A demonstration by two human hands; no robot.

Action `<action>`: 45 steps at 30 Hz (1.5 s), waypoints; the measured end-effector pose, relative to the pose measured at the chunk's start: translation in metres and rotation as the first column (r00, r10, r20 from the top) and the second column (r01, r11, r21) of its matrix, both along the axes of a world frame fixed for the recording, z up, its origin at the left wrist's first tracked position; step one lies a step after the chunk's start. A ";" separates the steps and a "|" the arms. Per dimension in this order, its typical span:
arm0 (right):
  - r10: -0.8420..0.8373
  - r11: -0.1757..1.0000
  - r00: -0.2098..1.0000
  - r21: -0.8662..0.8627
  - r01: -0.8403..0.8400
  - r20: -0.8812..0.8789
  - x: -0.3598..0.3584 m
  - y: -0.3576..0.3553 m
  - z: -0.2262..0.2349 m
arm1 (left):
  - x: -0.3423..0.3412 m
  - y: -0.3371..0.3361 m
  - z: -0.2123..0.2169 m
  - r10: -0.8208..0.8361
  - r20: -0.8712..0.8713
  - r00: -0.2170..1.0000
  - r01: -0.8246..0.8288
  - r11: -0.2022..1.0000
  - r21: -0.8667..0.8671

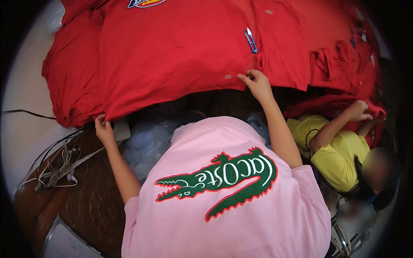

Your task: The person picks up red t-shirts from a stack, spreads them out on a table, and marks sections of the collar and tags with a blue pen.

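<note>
A red shirt (172, 56) lies spread before me, its lower edge toward my body. At the left corner of that edge, my left hand (104, 130) is closed in a pinch on the cloth. My right hand (258, 84) pinches the same shirt near its right corner, beside a small sewn-on label (228, 77). Part of a larger coloured emblem (146, 3) shows at the top of the picture. Thread snips (251, 41) with a blue handle rest on the red cloth just beyond my right hand.
More red garments (284, 47) are piled on both sides. At right, a person in a yellow shirt (342, 159) handles red cloth (320, 107). Tangled cables (60, 165) lie on the brown floor (92, 206) at left. Clear plastic bags (144, 142) sit below the shirt's edge.
</note>
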State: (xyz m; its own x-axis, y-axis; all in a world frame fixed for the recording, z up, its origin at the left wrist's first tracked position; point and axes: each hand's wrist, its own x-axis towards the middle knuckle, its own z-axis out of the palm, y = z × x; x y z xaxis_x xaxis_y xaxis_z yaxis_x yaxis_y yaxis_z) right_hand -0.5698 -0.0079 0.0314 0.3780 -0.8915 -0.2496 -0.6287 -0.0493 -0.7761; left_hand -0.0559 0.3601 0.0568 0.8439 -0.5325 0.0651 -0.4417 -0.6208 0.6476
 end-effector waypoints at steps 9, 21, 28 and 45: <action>-0.280 0.916 0.917 0.365 0.167 0.284 -0.026 -0.002 0.015 | 0.001 0.040 -0.042 0.214 -0.140 0.967 -0.254 0.870 -0.424; -0.294 0.899 0.902 0.411 0.148 0.317 -0.051 -0.005 0.002 | -0.038 -0.003 -0.013 -0.020 -0.634 0.773 -0.564 0.437 -0.701; -0.391 0.871 0.850 0.441 0.218 0.352 -0.048 -0.005 -0.007 | -0.033 0.000 -0.014 0.009 -0.648 0.762 -0.573 0.478 -0.666; 0.175 0.710 0.984 0.689 -0.145 0.027 -0.086 0.083 -0.019 | -0.092 0.124 -0.061 0.269 -0.716 0.644 -0.665 0.659 -0.351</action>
